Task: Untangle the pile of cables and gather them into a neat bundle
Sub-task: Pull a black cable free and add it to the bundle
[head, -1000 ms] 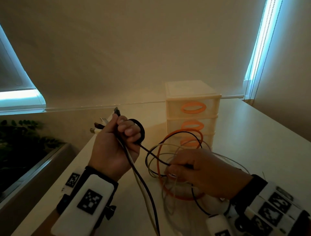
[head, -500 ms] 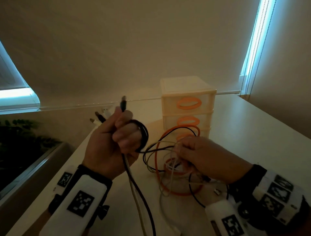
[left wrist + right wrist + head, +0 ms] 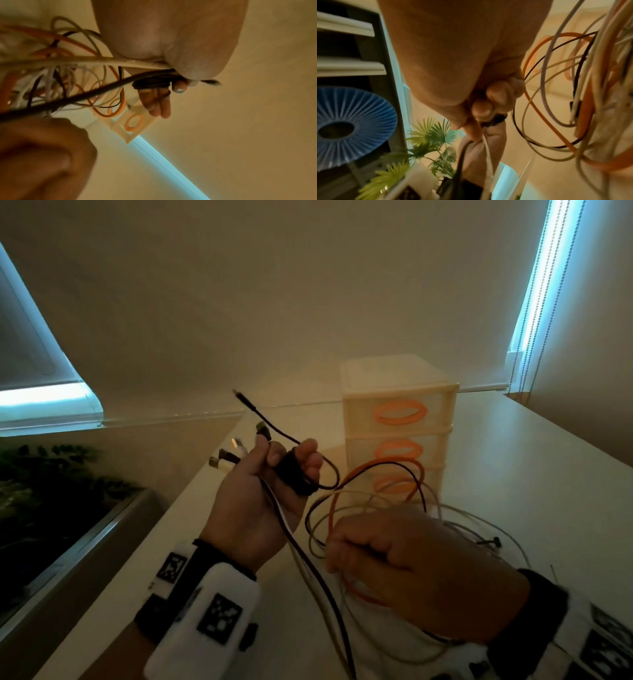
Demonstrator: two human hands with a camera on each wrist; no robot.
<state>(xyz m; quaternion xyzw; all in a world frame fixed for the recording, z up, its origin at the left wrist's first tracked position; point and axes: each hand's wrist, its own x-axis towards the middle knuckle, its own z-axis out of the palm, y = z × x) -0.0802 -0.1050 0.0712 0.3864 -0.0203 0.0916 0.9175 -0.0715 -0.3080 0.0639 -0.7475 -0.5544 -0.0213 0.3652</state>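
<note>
My left hand is raised above the white table and grips a bunch of cable ends, their plugs sticking out past the thumb. A thin black cable is wound in a small coil around its fingers, with the free end pointing up. A thick black cable and a white one hang down from the fist. My right hand is closed around a loose tangle of orange, black and white loops; in the right wrist view the loops hang beside the curled fingers.
A small cream drawer unit with orange handles stands on the table just behind the loops. A green plant sits below the table's left edge. Window blinds glow at the far left and right. A blue pleated disc shows in the right wrist view.
My right hand dropped lower and nearer with the loops. The thin black cable's free end now sticks farther up out of my left hand, and the left hand's fingers have opened slightly around the coil.
</note>
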